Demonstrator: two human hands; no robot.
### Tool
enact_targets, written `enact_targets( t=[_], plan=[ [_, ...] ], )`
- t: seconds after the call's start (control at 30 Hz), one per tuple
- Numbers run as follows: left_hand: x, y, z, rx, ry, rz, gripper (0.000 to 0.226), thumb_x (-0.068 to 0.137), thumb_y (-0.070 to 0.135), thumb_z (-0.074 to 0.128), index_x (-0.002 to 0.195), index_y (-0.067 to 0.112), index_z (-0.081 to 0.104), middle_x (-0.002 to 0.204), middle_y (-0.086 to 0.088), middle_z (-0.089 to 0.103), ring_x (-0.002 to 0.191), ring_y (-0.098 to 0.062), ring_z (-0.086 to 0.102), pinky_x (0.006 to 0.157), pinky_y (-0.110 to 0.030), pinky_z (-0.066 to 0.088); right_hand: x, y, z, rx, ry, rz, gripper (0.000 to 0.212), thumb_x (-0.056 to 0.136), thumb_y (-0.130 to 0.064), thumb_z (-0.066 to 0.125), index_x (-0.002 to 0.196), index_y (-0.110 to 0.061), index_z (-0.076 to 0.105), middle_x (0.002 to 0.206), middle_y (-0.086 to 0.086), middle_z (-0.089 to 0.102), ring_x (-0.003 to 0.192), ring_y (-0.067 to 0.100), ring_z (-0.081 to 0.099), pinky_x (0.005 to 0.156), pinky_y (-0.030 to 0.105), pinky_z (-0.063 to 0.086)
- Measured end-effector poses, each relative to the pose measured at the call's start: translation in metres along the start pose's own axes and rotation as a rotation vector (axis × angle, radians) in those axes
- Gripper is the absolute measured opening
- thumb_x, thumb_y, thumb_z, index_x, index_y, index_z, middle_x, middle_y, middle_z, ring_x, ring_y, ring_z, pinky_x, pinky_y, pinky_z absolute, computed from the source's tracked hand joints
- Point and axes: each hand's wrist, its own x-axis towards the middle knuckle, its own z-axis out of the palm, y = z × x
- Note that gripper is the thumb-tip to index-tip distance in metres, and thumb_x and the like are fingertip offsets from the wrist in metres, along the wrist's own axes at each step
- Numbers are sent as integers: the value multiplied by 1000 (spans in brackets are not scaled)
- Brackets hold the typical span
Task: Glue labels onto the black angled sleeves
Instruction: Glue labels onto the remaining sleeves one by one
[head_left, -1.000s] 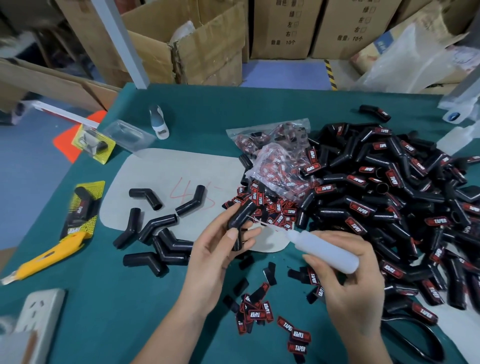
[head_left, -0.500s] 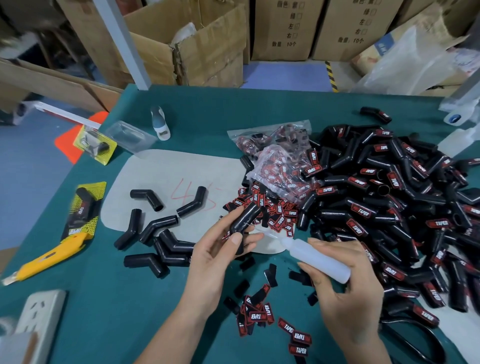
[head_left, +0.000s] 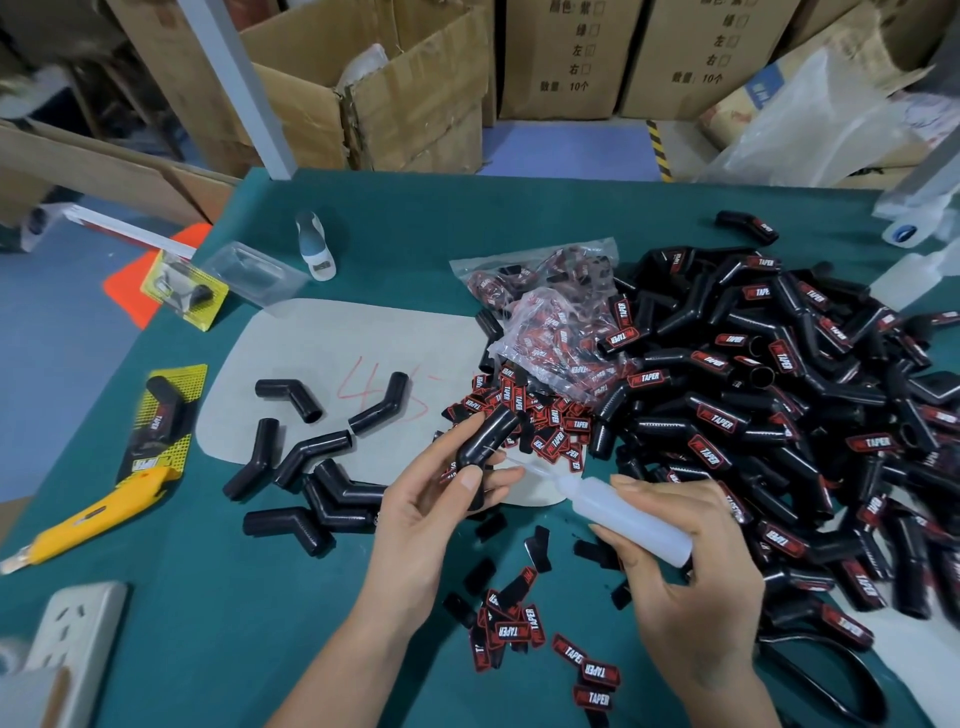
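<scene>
The left hand (head_left: 415, 514) grips 1 black sleeve (head_left: 485, 441) (tilted) above the green table (head_left: 208, 623). The right hand (head_left: 691, 587) holds a glue bottle (head_left: 631, 519), nozzle touching the sleeve; loose labels (head_left: 511, 629) lie below.

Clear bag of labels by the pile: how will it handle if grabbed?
The bag looks like thin crinkled film slumped over the labels, so probably floppy, sagging round its load. It looks light for its bulk, since the labels are small flat patches. Loose labels lie at its near edge, so its mouth may be open and spill.
</scene>
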Motion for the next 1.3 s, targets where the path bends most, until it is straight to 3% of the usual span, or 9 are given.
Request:
enact_targets(
  t=[0.13,0.27,0.47,0.73,0.97,1.3],
  plan=[
    [0,-1,0,8,-1,-3,43,99,28,67,142,31,65,130,-12,72,114,-37,73,95,-34,59,-1,1,0,-24,2,4,21,88,-18,73,107,-22,65,108,-5,71,96,21,68,75,45,54],
    [1,-1,0,10,3,-3,43,99,28,67,142,30,65,130,-11,72,113,-35,73,95,-34,59,-1,1,0,-27,0,-15,19,87,-15,74,104,-18,66,105,-3,70,93,28,70,71,50,56],
    [0,-1,0,13,4,-5,43,99,28,68,142,30,65,130,-12,72,114,-36,73,95,-34,59,0,2,0,-16,6,-30,24,86,-10,74,106,-18,64,105,-3,70,95,21,68,77,39,55],
    [0,0,1,7,17,-10,43,96,29,69,139,32,67,129,-11,73,112,-35,74,93,-33,59,-1,3,0,-73,2,-65,43,72,8,80,102,-19,65,103,-1,70,87,31,71,75,39,53],
    [0,0,2,11,21,-14,43,96,30,69,139,31,67,127,-12,74,111,-33,74,93,-33,59,0,4,0,-73,-3,-74,49,72,7,82,108,-18,61,105,-6,72,86,32,70,71,42,54],
    [-1,2,3,29,21,-4,43,96,30,69,138,33,68,126,-10,74,109,-31,75,93,-33,59,0,3,-1,-69,-5,-75,50,72,6,82,110,-18,61,111,-11,66,91,24,66,76,36,53]
  ],
)
